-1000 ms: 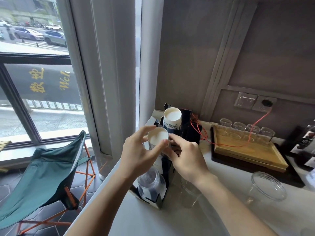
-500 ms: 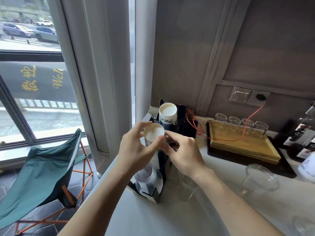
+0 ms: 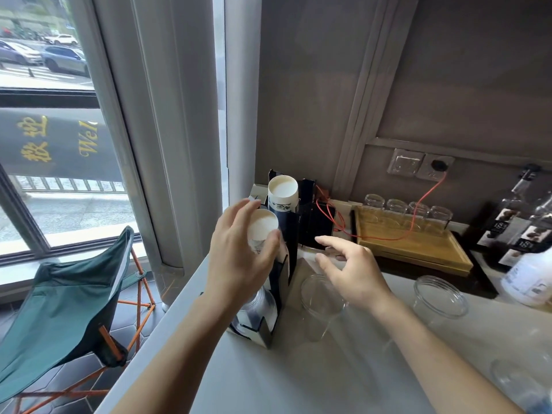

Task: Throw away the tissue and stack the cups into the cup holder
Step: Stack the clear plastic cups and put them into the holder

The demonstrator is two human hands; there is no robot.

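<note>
While the left hand (image 3: 239, 258) wraps thumb and fingers (image 3: 270, 245) round the upper wall of a white paper cup with a blue print (image 3: 261, 230), that cup sits upside down, its pale base facing up, over the middle slot of the black, upright cup holder (image 3: 291, 234); just behind the fingers a second white paper cup (image 3: 282, 191) stands inverted in the rear slot, and below the wrist a stack of clear plastic cups (image 3: 257, 306) lies in the front slot; the right hand (image 3: 351, 271) is released, fingers spread and grasping nothing, hovering just right of the holder and above a clear plastic cup (image 3: 321, 304) that stands on the pale surface (image 3: 298, 377); another clear plastic cup (image 3: 439, 297) stands well to the right of those fingers, and a third shows only faintly at the lower right edge. No tissue is visible.

The paper cup is likely very light and thin-walled, so a hard squeeze would dent it; a gentle hold near the stiffer base ring seems best. The clear cups look slick, springy and easily tipped; grasping the wall just under the rolled rim should hold firm and leave the base free to nest.
</note>
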